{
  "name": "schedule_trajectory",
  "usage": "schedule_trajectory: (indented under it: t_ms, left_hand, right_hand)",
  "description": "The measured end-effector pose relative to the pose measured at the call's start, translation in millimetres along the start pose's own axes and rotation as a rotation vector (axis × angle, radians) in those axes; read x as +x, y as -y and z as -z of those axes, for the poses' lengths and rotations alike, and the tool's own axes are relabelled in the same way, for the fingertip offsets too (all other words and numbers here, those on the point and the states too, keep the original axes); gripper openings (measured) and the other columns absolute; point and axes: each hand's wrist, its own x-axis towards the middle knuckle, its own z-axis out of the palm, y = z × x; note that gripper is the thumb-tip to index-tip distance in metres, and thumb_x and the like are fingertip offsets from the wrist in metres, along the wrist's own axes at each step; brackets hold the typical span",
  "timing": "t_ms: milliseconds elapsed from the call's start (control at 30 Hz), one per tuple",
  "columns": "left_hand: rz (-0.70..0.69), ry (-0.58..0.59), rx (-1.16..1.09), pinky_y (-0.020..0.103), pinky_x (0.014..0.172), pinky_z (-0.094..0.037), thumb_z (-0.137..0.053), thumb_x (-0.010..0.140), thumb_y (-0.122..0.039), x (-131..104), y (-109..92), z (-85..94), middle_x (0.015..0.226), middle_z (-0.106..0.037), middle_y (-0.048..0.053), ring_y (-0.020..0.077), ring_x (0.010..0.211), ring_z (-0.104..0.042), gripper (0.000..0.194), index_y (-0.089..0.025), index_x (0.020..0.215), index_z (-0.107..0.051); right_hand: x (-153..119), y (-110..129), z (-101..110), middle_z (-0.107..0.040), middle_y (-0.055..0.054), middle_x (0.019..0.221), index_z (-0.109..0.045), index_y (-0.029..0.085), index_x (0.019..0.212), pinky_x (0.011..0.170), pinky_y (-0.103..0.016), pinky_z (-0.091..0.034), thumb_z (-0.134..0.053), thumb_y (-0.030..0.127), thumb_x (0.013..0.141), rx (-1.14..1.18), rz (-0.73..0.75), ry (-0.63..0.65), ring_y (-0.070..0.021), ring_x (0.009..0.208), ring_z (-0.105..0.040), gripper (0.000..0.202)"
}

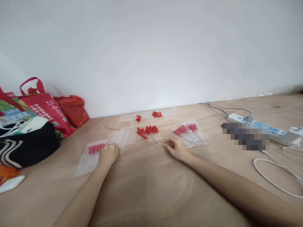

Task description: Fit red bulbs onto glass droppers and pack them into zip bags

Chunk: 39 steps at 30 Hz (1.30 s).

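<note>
My left hand [109,155] is closed in a fist over the right side of a clear zip bag [86,160] with several red-bulbed droppers inside; whatever its fingers hold is hidden. Just beyond it lie overlapping flat clear bags [127,134]. Loosely curled, with finger and thumb slightly apart, my right hand [176,148] rests beside the thin tips of a fanned pile of loose droppers [151,130] with red rubber bulbs. Behind that hand, to the right, is another clear bag [201,135] of red-bulbed droppers.
Loose red rubber bulbs [157,114] lie on clear bags near the wall. At left stand a red shopping bag [50,110], a red plastic bag [72,110] and a black cloth item [40,145]. A power strip [241,119] and a white cable [260,179] are at right.
</note>
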Motion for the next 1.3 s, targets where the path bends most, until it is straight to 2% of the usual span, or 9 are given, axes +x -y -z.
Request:
schedule_trajectory:
  t_ms: [133, 233, 400, 533, 667, 867, 1033, 1133, 1300]
  left_hand:
    - [0.003, -0.208, -0.069, 0.037, 0.066, -0.047, -0.025, 0.084, -0.02, -5, -5, 5.4, 0.091, -0.065, 0.018, 0.0291, 0.081, -0.063, 0.039, -0.009, 0.091, -0.062]
    - [-0.318, -0.367, -0.251, 0.033, 0.077, -0.048, -0.028, 0.083, -0.02, -16, -18, 7.9, 0.101, -0.064, 0.013, 0.0238, 0.091, -0.061, 0.036, -0.012, 0.09, -0.063]
    - [-0.898, -0.313, -0.46, 0.03, 0.081, -0.05, -0.037, 0.081, -0.019, -38, -40, 11.7, 0.095, -0.067, 0.007, 0.0185, 0.091, -0.062, 0.029, -0.017, 0.089, -0.065]
    - [-1.108, -0.151, -0.532, 0.03, 0.081, -0.051, -0.038, 0.082, -0.017, -52, -51, 20.8, 0.097, -0.067, 0.004, 0.0162, 0.09, -0.062, 0.029, -0.021, 0.094, -0.065]
    - [-1.159, -0.003, -0.658, 0.028, 0.083, -0.05, -0.039, 0.082, -0.017, -62, -58, 26.0, 0.097, -0.066, 0.003, 0.016, 0.094, -0.061, 0.031, -0.023, 0.1, -0.063]
    - [-1.145, 0.07, -0.727, 0.032, 0.089, -0.046, -0.047, 0.08, -0.024, -64, -61, 16.3, 0.105, -0.063, 0.005, 0.0181, 0.102, -0.056, 0.03, -0.022, 0.106, -0.06]
    - [-0.961, 0.088, -0.596, 0.047, 0.101, -0.027, -0.047, 0.081, -0.039, -61, -67, 6.8, 0.133, -0.038, 0.007, 0.0228, 0.123, -0.033, 0.046, -0.024, 0.125, -0.042]
    - [-0.94, 0.128, -0.565, 0.048, 0.102, -0.024, -0.044, 0.082, -0.042, -60, -69, 5.8, 0.138, -0.03, 0.008, 0.0231, 0.126, -0.026, 0.049, -0.026, 0.128, -0.037]
    - [-0.993, 0.192, -0.574, 0.05, 0.103, -0.02, -0.046, 0.081, -0.046, -56, -69, 9.6, 0.137, -0.032, 0.007, 0.0248, 0.126, -0.027, 0.051, -0.027, 0.127, -0.038]
  right_hand:
    - [25, 8, -16, -0.058, -0.006, 0.081, -0.058, 0.014, 0.083, 0.065, -0.024, -0.04, -0.052, 0.022, 0.071, -0.08, -0.041, -0.073, -0.014, 0.073, -0.052, 0.015]
    - [41, 15, -23, -0.059, -0.008, 0.084, -0.057, 0.013, 0.087, 0.069, -0.025, -0.039, -0.055, 0.026, 0.07, -0.156, -0.112, -0.121, -0.0166, 0.081, -0.053, 0.021]
    - [55, 17, -25, -0.062, -0.009, 0.078, -0.059, 0.012, 0.086, 0.066, -0.025, -0.038, -0.054, 0.026, 0.069, -0.225, -0.205, -0.061, -0.018, 0.078, -0.055, 0.022]
    - [56, 12, -23, -0.062, -0.009, 0.077, -0.06, 0.013, 0.078, 0.065, -0.024, -0.038, -0.055, 0.023, 0.067, -0.231, -0.21, -0.044, -0.0176, 0.076, -0.056, 0.016]
    - [50, 9, -21, -0.062, -0.01, 0.078, -0.061, 0.012, 0.077, 0.065, -0.024, -0.038, -0.055, 0.024, 0.066, -0.243, -0.202, -0.047, -0.0184, 0.077, -0.056, 0.017]
    - [38, 10, -15, -0.062, -0.008, 0.07, -0.06, 0.011, 0.083, 0.061, -0.024, -0.038, -0.054, 0.02, 0.067, -0.246, -0.194, -0.027, -0.0175, 0.069, -0.056, 0.019]
    - [31, 8, -9, -0.062, -0.005, 0.067, -0.057, 0.012, 0.089, 0.062, -0.023, -0.038, -0.053, 0.014, 0.066, -0.236, -0.187, -0.002, -0.0149, 0.065, -0.056, 0.023]
    - [35, 5, -6, -0.062, -0.005, 0.069, -0.056, 0.012, 0.091, 0.062, -0.023, -0.039, -0.057, 0.021, 0.067, -0.229, -0.215, -0.008, -0.0155, 0.068, -0.057, 0.026]
    - [59, 1, -10, -0.064, -0.008, 0.079, -0.056, 0.012, 0.091, 0.065, -0.024, -0.04, -0.057, 0.028, 0.068, -0.251, -0.283, -0.064, -0.0179, 0.078, -0.058, 0.028]
